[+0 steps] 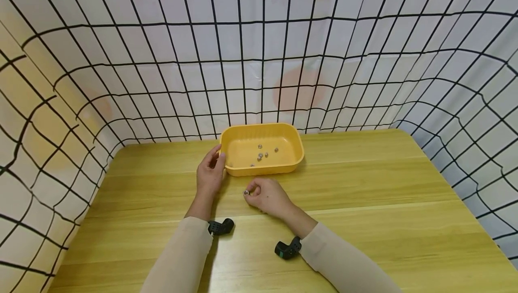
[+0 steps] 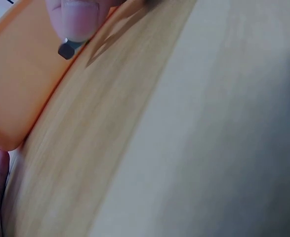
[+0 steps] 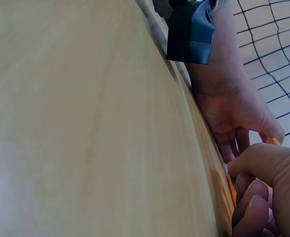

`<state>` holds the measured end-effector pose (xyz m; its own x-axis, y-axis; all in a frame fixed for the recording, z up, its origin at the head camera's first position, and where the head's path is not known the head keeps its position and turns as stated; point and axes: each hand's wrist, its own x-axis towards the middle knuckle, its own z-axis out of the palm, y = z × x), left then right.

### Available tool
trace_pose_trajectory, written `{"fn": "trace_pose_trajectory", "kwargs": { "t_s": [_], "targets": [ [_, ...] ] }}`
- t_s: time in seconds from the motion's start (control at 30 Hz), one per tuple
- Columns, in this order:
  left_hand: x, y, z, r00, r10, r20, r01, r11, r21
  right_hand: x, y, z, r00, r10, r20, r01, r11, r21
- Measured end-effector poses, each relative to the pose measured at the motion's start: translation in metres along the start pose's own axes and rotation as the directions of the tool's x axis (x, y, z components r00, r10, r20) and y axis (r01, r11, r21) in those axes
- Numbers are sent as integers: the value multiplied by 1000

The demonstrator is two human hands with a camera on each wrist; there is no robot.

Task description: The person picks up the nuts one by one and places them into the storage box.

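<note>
A yellow plastic bin stands near the table's far edge, with several small silvery metal pieces lying loose on its floor. My left hand holds the bin's left end, thumb at the rim and fingers along the outer side. Just in front of the bin, my right hand pinches a small metal piece between thumb and forefinger. Seen from the left wrist, this piece shows a dark, faceted end below the fingertip. The right wrist view has the pinching fingers at lower right, the piece hidden behind them.
The wooden tabletop spreads to both sides of the bin and toward me. A black wire grid rises behind and on both sides, backed by pale sheeting. Black wrist cameras sit at both cuffs, close over the wood.
</note>
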<state>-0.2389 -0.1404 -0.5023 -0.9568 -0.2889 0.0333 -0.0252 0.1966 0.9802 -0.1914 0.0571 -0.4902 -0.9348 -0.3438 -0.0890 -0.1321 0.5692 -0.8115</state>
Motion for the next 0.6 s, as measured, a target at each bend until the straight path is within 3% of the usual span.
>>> {"fn": "trace_pose_trajectory", "kwargs": {
  "t_s": [0.6],
  "targets": [
    [1, -3, 1, 1000, 7, 2, -7, 1000, 2, -13, -7, -12, 999, -23, 24, 23, 1000, -4]
  ]
}}
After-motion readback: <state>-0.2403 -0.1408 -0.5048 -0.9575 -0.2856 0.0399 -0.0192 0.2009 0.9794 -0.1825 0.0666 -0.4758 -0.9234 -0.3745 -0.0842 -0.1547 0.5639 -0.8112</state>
